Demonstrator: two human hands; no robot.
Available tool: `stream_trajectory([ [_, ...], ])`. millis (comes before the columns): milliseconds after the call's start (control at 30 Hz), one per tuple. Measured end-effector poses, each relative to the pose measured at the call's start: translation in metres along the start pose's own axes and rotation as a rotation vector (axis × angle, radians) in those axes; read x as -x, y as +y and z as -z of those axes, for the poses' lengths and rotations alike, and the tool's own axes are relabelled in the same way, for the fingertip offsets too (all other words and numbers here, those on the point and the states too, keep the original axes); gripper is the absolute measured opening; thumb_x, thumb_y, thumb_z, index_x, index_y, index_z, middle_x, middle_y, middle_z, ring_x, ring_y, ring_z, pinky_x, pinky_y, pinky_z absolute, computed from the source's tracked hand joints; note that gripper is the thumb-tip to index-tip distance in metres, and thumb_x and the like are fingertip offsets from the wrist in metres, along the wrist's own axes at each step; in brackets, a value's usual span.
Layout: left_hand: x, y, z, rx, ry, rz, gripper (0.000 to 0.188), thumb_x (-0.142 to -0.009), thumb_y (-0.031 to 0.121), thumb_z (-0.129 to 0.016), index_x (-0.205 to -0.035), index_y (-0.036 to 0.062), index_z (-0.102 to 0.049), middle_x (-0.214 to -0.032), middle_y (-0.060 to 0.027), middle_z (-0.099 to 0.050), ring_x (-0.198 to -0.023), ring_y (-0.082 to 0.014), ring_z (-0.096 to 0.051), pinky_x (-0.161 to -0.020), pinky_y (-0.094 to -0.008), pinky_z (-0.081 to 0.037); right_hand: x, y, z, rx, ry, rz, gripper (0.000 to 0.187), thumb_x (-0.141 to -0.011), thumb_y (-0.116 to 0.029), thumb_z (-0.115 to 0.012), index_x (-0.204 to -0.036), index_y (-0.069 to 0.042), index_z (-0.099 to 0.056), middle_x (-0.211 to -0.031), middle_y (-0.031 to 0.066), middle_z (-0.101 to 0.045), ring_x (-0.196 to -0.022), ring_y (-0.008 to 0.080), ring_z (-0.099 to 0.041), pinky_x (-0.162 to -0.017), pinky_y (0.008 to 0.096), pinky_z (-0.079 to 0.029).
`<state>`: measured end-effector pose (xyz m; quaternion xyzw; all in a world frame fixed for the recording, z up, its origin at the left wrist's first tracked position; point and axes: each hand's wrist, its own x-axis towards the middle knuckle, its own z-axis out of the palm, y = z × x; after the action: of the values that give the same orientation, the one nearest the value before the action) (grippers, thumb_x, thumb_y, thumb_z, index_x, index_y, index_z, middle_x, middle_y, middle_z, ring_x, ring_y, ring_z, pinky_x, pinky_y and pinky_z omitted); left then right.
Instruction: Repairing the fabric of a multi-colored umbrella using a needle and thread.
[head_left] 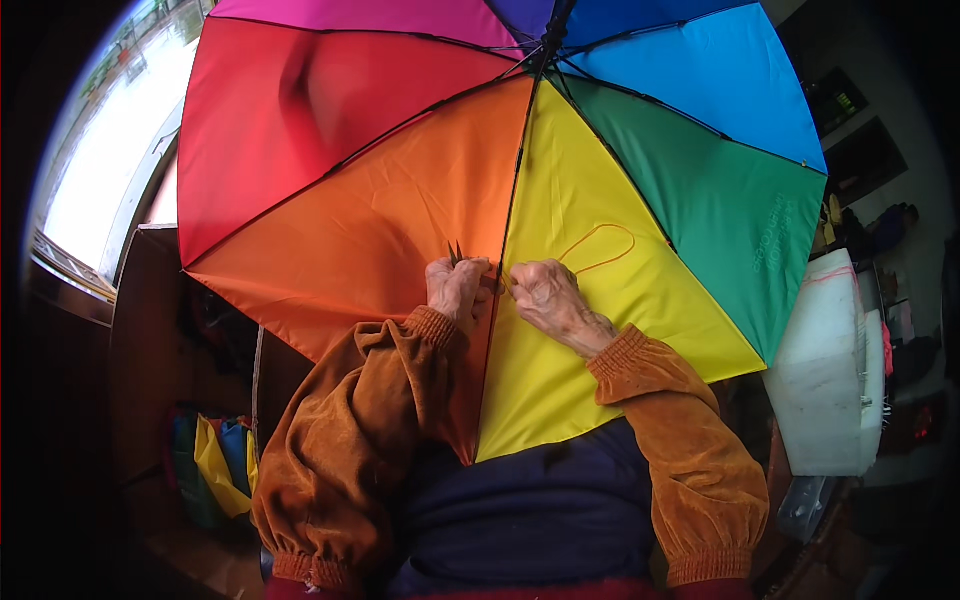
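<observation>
both hands (500, 290) pinch umbrella (400, 200) seam (knuckles up)

Small umbrella workshop, cluttered: rainbow canopy (500, 200) on the worker's lap, spare coloured fabric (215, 465) heaped by wooden furniture (140, 340), white foam block (825, 380), bright window (110, 150).

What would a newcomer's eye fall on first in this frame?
A big open rainbow umbrella fills the upper middle. Both hands sit where its orange and yellow panels meet: the left hand holds small dark pointed tips, the right hand pinches beside a thread loop. Rust velvet sleeves frame them below.
</observation>
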<state>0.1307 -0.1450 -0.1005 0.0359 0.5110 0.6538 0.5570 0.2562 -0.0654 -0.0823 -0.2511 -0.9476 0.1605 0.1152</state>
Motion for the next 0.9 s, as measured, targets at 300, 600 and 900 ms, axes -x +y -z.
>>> stream_trajectory([
  [300,0.007,0.004,-0.008,-0.095,-0.075,-0.022,0.012,-0.084,0.015,-0.055,-0.085,0.0030,-0.052,-0.066,-0.0135,-0.059,-0.037,-0.0035,-0.032,-0.032,-0.0195,-0.024,-0.006,0.013,-0.011,-0.091,0.124,0.191,0.008,-0.071,0.001,-0.053,-0.067,0.002,-0.046,-0.061,0.0170,-0.046,-0.053,0.0304,-0.047,-0.050,0.0390,-0.039],
  [600,-0.037,-0.039,-0.001,-0.421,0.084,-0.592,0.013,-0.089,0.024,-0.049,-0.090,0.0121,-0.045,-0.062,-0.0110,-0.058,-0.035,-0.0054,-0.032,-0.030,-0.0208,-0.022,-0.019,-0.009,-0.011,-0.254,0.236,0.001,0.001,-0.074,-0.002,-0.050,-0.073,-0.002,-0.051,-0.062,0.0208,-0.055,-0.061,0.0376,-0.057,-0.054,0.0417,-0.045],
  [900,-0.001,-0.004,-0.011,-0.424,-0.044,-0.318,0.024,-0.074,0.009,-0.063,-0.095,0.0043,-0.052,-0.058,-0.0056,-0.056,-0.051,-0.0129,-0.054,-0.047,-0.0265,-0.043,-0.048,0.002,0.149,-1.034,0.633,-0.167,0.013,-0.085,-0.010,-0.047,-0.075,-0.002,-0.050,-0.061,0.0081,-0.057,-0.039,0.0128,-0.050,-0.035,0.0256,-0.042],
])
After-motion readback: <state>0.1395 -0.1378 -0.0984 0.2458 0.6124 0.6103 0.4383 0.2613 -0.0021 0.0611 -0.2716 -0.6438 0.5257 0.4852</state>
